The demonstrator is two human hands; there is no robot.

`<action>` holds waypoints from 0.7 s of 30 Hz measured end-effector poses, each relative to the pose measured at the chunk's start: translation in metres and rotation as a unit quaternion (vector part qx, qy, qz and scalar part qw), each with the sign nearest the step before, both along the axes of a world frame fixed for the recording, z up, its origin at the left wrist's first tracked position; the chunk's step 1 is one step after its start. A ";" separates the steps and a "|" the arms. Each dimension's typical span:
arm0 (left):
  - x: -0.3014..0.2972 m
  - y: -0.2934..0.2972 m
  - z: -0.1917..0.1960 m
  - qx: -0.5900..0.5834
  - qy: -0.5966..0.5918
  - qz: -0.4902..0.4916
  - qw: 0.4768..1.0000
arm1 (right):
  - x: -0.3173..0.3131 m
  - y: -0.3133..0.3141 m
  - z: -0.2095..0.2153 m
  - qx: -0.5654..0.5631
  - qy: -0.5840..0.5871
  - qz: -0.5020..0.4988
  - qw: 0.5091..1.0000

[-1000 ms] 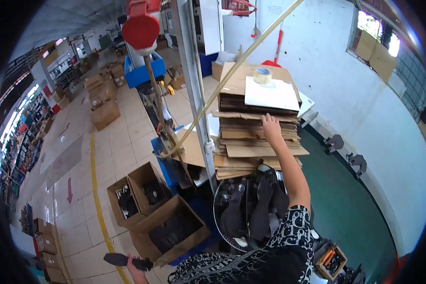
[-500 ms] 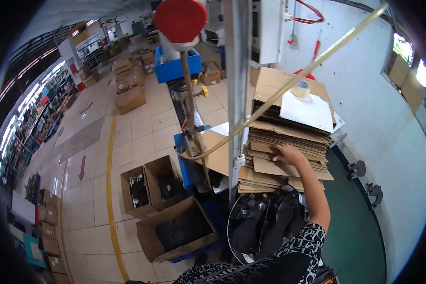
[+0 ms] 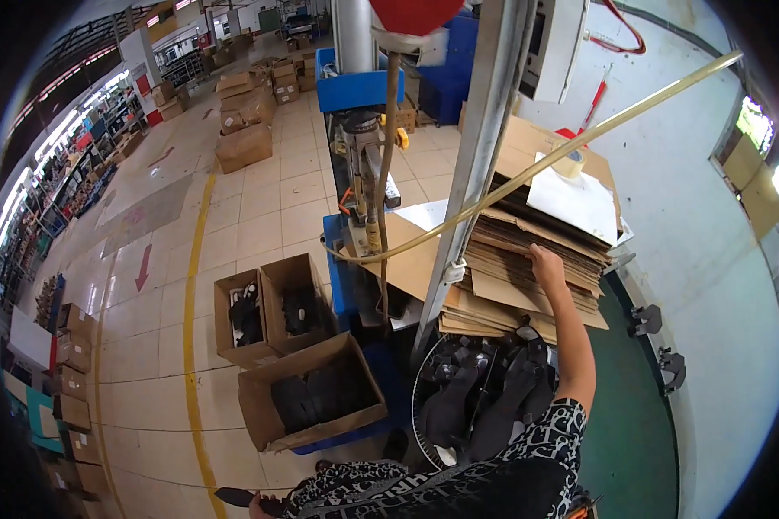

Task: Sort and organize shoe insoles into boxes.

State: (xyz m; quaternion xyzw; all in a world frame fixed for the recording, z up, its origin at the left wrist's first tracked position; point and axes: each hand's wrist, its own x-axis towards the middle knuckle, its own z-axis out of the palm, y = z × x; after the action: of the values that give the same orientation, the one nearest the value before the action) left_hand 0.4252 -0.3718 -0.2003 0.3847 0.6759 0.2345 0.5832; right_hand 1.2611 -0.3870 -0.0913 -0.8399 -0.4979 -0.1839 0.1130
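My right hand [image 3: 547,266] reaches to the side of a tall stack of flat cardboard sheets [image 3: 528,232], its fingers closed at the sheets' edges. The exact sheet between the fingertips is hard to make out. At the lower edge, my left hand [image 3: 258,507] is partly in view, closed on a dark, flat, pointed piece [image 3: 234,496]. Under my right arm, a round wire-rimmed basket [image 3: 417,415] holds several black, shoe-like pieces [image 3: 450,411]. A white sheet [image 3: 571,201] and a roll of tape [image 3: 569,163] lie on top of the stack.
Open cartons [image 3: 260,406] with black pieces stand at the left. A metal post [image 3: 485,147] and a slanting yellowish tube [image 3: 614,125] cross before the stack. Beyond them is a machine with a red top [image 3: 415,13]. A white wall [image 3: 666,173] rises at the right.
My right hand has gone from spread fingers on the cardboard to closed fingers at the sheet edges. My left hand has come into view with the dark piece. The whole view has shifted.
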 end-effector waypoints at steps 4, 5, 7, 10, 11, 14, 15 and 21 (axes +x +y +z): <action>-0.063 0.032 -0.079 -0.038 -0.123 0.156 0.979 | -0.033 0.007 0.052 0.158 -0.045 0.017 0.986; -0.083 0.042 -0.100 -0.049 -0.149 0.193 0.969 | -0.050 0.003 0.072 0.185 -0.032 0.024 0.982; -0.107 0.068 -0.138 -0.079 -0.205 0.256 0.941 | -0.067 -0.021 0.097 0.248 -0.002 0.004 0.969; -0.182 0.082 -0.196 -0.115 -0.269 0.357 0.887 | -0.099 -0.071 0.128 0.274 0.014 -0.106 0.956; -0.165 0.091 -0.186 -0.148 -0.250 0.337 0.896 | -0.131 -0.098 0.145 0.304 -0.033 -0.139 0.942; -0.188 0.123 -0.176 -0.202 -0.298 0.279 0.890 | -0.203 -0.128 0.169 0.370 -0.111 -0.187 0.903; -0.213 0.134 -0.199 -0.168 -0.348 0.231 0.893 | -0.231 -0.140 0.175 0.398 -0.091 -0.219 0.886; -0.265 0.249 -0.214 -0.119 -0.217 0.268 0.931 | -0.541 -0.107 0.162 0.214 -0.271 -0.301 0.889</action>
State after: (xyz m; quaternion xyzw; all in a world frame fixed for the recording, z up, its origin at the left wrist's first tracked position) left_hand 0.1606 -0.1228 -0.4145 0.0568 0.6338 0.3775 0.6727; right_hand 0.7201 -0.4940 0.0708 -0.8224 -0.1816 -0.5316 0.0896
